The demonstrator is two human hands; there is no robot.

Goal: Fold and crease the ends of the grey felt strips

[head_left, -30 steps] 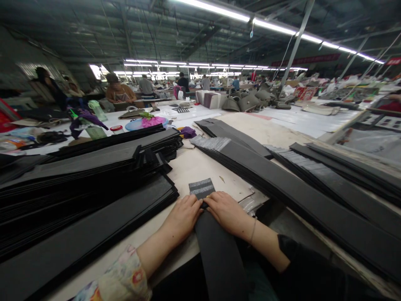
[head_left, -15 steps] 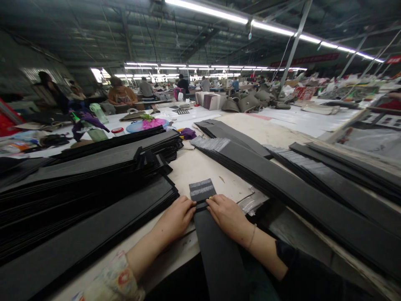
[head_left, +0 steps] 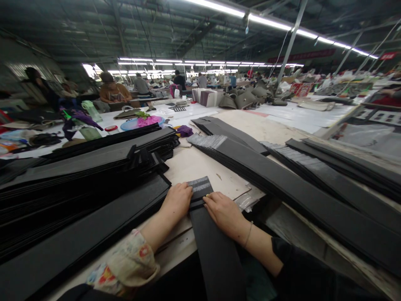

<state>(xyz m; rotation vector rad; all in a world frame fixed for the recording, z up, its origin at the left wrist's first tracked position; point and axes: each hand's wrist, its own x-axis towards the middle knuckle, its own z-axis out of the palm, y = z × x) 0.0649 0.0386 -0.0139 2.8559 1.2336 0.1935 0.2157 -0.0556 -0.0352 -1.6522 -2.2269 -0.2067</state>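
Note:
A long dark grey strip of leather-like sheet runs from the tabletop toward my body. Its far end carries two lighter, rough bands, with a dark cross strip a little nearer to me. My left hand is closed at the strip's left edge, beside the light bands, its fingertips partly hidden. From the right, my right hand presses its bunched fingers onto the strip near the cross strip; the thumb is mostly out of sight.
Stacks of dark strips lie to the left and to the right. Further back are a blue basin with pink plastic, a green bottle and grey bag pieces. Several people work in the distance.
My left hand has moved up along the strip's left edge to the light bands. My right hand stays near the cross strip. The view has shifted slightly.

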